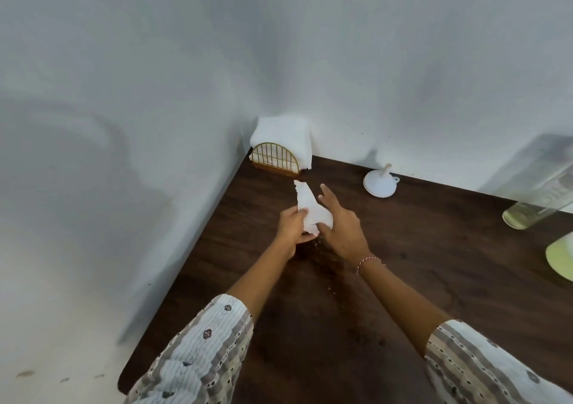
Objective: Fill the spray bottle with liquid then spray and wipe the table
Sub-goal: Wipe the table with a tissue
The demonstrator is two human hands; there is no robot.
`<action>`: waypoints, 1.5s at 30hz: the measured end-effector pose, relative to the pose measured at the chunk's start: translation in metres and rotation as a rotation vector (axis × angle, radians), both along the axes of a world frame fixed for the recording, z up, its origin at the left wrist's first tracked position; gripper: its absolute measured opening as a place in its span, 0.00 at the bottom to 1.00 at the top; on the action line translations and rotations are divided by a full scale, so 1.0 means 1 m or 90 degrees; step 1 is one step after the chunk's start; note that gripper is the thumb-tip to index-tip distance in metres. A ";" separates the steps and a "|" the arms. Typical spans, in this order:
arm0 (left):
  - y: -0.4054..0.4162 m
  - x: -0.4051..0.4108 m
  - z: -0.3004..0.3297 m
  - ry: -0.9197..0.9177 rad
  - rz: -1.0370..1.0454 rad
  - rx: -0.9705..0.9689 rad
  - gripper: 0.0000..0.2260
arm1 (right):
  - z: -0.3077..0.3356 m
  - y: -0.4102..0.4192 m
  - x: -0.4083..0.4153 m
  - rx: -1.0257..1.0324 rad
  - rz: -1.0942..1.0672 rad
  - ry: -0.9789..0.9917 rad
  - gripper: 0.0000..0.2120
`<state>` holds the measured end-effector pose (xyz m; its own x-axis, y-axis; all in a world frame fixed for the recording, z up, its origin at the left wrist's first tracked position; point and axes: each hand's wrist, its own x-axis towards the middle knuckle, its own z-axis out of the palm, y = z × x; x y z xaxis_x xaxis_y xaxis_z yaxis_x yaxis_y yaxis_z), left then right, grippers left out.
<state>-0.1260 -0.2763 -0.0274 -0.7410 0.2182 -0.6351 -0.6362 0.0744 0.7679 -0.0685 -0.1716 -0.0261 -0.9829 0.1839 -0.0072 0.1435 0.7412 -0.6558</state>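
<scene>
Head view: near the table's (pixel 403 279) back-left corner, left hand (pixel 291 225) pinches a napkin (pixel 311 209), right hand (pixel 342 226) open-fingered against it, apparently folding it to wipe droplets (pixel 328 267).

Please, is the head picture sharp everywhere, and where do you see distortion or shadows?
Head view: the centre is fairly sharp, so the napkin between the left hand and right hand reads clearly; the wide lens bends the wall and the table edges; the bottle at the right edge is stretched and blurred; soft shadows lie on the left wall.
</scene>
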 end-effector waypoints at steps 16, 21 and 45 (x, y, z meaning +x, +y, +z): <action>-0.061 0.019 -0.075 0.521 -0.433 -0.667 0.22 | -0.073 0.007 0.002 0.017 -0.013 -0.077 0.22; -0.072 0.016 -0.077 0.544 -0.472 -0.638 0.22 | -0.087 -0.024 0.032 0.091 0.169 -0.067 0.27; -0.068 0.009 -0.062 0.483 -0.451 -0.641 0.24 | -0.076 -0.039 0.025 0.161 0.173 -0.045 0.20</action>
<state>-0.1175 -0.3447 -0.0891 -0.8907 0.3812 -0.2477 0.2923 0.8975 0.3302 -0.0432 -0.2102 -0.1022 -0.9948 -0.0792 -0.0647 -0.0426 0.8960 -0.4420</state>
